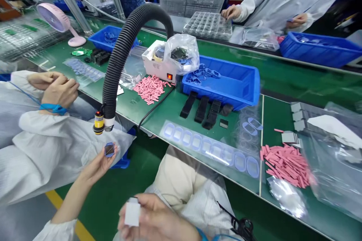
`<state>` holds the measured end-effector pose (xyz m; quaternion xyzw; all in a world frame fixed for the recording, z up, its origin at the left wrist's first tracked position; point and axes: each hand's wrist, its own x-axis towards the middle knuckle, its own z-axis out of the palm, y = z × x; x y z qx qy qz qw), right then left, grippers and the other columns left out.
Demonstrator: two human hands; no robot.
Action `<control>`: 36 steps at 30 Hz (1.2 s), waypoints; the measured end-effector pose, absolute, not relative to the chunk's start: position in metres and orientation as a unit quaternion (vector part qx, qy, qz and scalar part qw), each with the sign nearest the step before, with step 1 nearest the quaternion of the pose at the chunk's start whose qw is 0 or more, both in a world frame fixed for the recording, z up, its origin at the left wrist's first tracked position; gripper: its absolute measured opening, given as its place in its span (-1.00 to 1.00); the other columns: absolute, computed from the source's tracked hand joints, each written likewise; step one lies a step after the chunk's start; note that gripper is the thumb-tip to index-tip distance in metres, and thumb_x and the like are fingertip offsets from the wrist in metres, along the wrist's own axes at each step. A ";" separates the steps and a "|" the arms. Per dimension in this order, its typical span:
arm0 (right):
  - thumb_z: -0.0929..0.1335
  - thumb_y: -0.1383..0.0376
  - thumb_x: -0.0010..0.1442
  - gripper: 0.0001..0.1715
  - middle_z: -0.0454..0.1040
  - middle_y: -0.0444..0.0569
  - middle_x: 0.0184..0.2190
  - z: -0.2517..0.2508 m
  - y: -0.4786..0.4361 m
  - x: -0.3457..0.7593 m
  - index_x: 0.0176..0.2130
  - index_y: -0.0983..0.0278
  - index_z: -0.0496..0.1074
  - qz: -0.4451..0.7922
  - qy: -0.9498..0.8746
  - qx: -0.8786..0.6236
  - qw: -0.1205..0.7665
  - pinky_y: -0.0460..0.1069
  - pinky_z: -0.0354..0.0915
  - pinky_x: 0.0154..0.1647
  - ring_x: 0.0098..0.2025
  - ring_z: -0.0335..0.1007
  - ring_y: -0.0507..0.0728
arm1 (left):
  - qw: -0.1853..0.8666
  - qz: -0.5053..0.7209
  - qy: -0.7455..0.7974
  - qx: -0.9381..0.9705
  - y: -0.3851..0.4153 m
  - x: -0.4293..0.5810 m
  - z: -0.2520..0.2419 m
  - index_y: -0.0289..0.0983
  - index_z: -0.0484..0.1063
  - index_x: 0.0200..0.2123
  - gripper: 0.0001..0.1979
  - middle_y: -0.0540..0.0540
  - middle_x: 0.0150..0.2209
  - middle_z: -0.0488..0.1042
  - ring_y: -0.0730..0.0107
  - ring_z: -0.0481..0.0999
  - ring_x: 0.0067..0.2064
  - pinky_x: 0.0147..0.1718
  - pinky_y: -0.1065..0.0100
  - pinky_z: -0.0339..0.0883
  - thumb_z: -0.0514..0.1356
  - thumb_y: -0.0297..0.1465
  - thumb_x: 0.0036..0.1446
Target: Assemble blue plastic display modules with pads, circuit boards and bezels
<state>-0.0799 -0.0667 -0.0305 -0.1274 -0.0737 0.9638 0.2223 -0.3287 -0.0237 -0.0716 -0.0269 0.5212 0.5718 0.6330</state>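
Observation:
Beneath the nozzle of a black corrugated hose (121, 49), my left hand (97, 167) holds a small blue frame with a dark square inside (109, 150) at its fingertips. My right hand (158, 214), lower down and slightly blurred, grips a small white square piece (132, 212) between thumb and fingers. Both hands are in front of the bench edge, over my lap and the floor. On the bench edge nearby lies a clear strip with a row of oval blue frames (196, 142).
Pink strips lie in piles (287, 163) on the green bench (158, 120). A blue bin (226, 83) holds blue frames; black straps (201, 109) lie before it. A white box (158, 64) has a lit switch. Co-workers' hands (59, 86) are at left and across the bench.

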 end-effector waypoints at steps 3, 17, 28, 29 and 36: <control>0.55 0.07 -0.19 -0.53 0.53 -0.08 -0.39 -0.023 -0.066 -0.041 -0.29 0.26 0.54 0.955 -0.064 -0.136 0.256 -0.13 0.31 -0.35 -0.42 0.45 -0.03 | 0.631 0.564 0.532 -0.025 -0.035 -0.315 -0.069 -0.31 0.35 0.03 -0.64 -0.11 -0.29 0.63 0.43 0.64 -0.25 -0.25 0.50 0.53 -0.15 -0.57 0.32; 0.41 0.02 0.03 -0.67 0.41 -0.06 -0.54 0.004 -0.035 0.078 -0.24 0.13 0.43 0.742 -0.168 -0.265 0.592 -0.09 0.13 -0.62 -0.62 0.19 0.00 | 0.812 0.457 0.278 0.234 -0.014 -0.090 0.013 -0.15 0.56 -0.23 -0.72 -0.02 -0.28 0.62 0.39 0.59 -0.24 -0.25 0.48 0.43 0.35 -0.22 -0.05; 0.37 -0.03 0.07 -0.68 0.38 -0.11 -0.58 0.006 -0.035 0.102 -0.26 0.11 0.46 0.707 -0.176 -0.306 0.614 -0.09 0.12 -0.63 -0.64 0.18 0.00 | 0.804 0.478 0.232 0.268 -0.015 -0.031 0.026 -0.05 0.51 -0.18 -0.75 0.01 -0.20 0.60 0.34 0.57 -0.14 -0.17 0.41 0.44 0.31 -0.24 0.00; 0.36 -0.03 0.09 -0.68 0.39 -0.10 -0.58 0.005 -0.036 0.104 -0.26 0.10 0.46 0.698 -0.186 -0.311 0.617 -0.08 0.14 -0.62 -0.64 0.19 0.00 | 0.804 0.478 0.230 0.270 -0.016 -0.029 0.024 -0.05 0.51 -0.18 -0.75 0.02 -0.20 0.60 0.34 0.57 -0.13 -0.17 0.41 0.44 0.30 -0.24 0.01; 0.32 0.01 0.16 -0.71 0.46 -0.02 -0.50 0.011 -0.046 0.117 -0.20 0.08 0.48 0.618 -0.251 -0.373 0.645 -0.03 0.30 -0.50 -0.46 0.38 0.10 | 0.802 0.479 0.235 0.270 -0.020 -0.025 0.021 -0.07 0.50 -0.13 -0.71 -0.02 -0.17 0.58 0.31 0.54 -0.07 -0.09 0.40 0.40 0.30 -0.27 0.03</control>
